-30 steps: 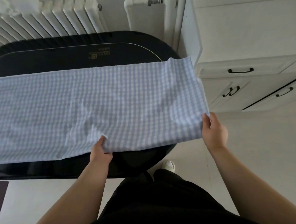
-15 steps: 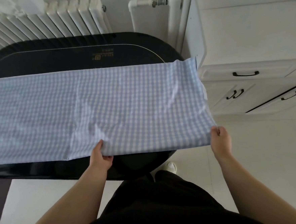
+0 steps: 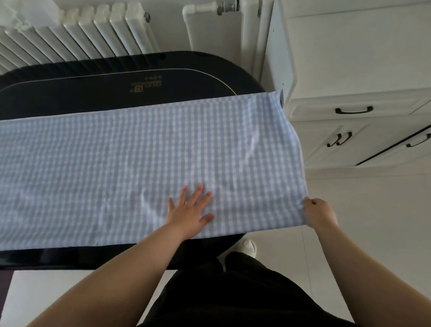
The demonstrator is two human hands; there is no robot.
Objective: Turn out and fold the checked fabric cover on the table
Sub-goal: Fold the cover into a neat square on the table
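1. Five spread fingers are the first thing we see: our left hand lies flat, palm down, on the checked fabric cover, near its front edge. The fingers are straight and apart, pressing the cloth and gripping nothing.
2. Our right hand is at the cover's near right corner, where the cloth overhangs the table's end. Its fingers are curled together and pinch that corner.
3. The cover lies spread lengthwise over the dark oval table. Its left end runs out of view and its right end hangs just past the table's rounded end. It looks mostly flat, with a few soft wrinkles around the middle.
4. We judge the step in hand to be smoothing and tensioning: one hand pins the cloth while the other draws the corner taut. We cannot tell whether the cover is already turned right side out, and no fold shows.
5. The next move, as we judge it, calls for keeping the pinned part from sliding and carrying the pinched corner over to meet an opposite edge squarely.
6. Writing: a small gold logo with a few lines of text is printed on the tabletop, upside down to us and too small to read.
7. Beyond stand a white radiator and white cabinet drawers with dark handles.
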